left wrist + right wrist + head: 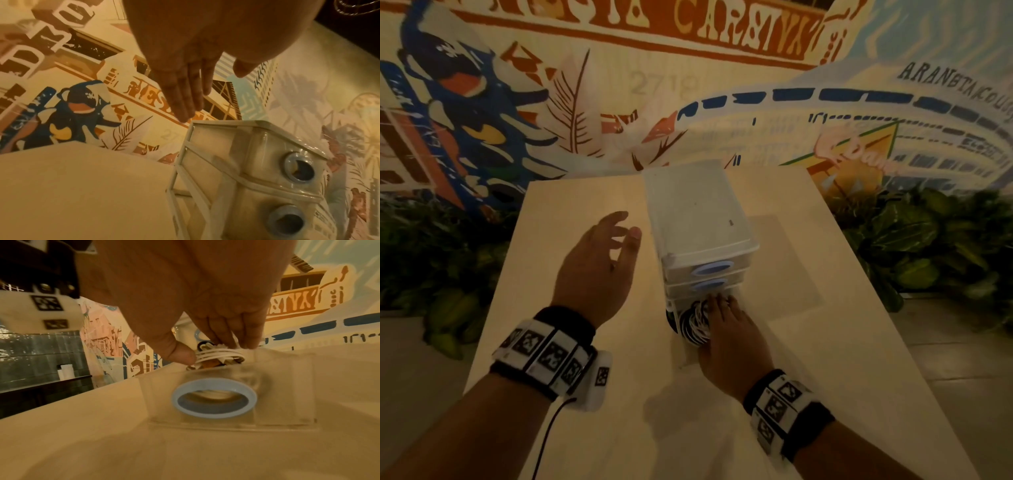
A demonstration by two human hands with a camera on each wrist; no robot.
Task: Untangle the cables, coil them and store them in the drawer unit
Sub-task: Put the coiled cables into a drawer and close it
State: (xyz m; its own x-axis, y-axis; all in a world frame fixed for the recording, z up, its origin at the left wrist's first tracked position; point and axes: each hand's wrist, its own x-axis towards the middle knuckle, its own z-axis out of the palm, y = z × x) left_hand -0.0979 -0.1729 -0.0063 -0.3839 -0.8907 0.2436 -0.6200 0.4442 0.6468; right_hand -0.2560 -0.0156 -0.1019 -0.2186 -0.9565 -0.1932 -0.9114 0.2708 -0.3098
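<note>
Painted mural wall [619, 68] with lettering, a dark blue bird and a white curved building fills the background; dark green leafy plants [914, 246] line its base on both sides; in front stands the pale wooden bench [571, 212] on which I work. Translucent white plastic three-drawer unit [698, 212] stands on the bench near its far middle; its top two drawers are closed, each with a round pale blue ring pull [714, 268]; its bottom drawer [287, 386] is drawn out towards me, as the right wrist view shows, with its own blue ring pull [213, 398] facing the camera. Coiled white cable bundle [697, 323] lies in the opening of that bottom drawer; dark cable parts show among the white loops, and I cannot tell how many cables make up the bundle. My right hand [732, 339] reaches into the drawer; its thumb and fingertips [248, 339] pinch the white coil from above. My left hand [599, 263] hovers over the bench just left of the drawer unit, apart from it, fingers spread and relaxed, holding nothing; the left wrist view shows the fingers [185, 97] straight above the unit's top corner. Both wrists carry black bands with black-and-white marker tiles [544, 356]; a thin black wire [548, 435] hangs from the left one.
</note>
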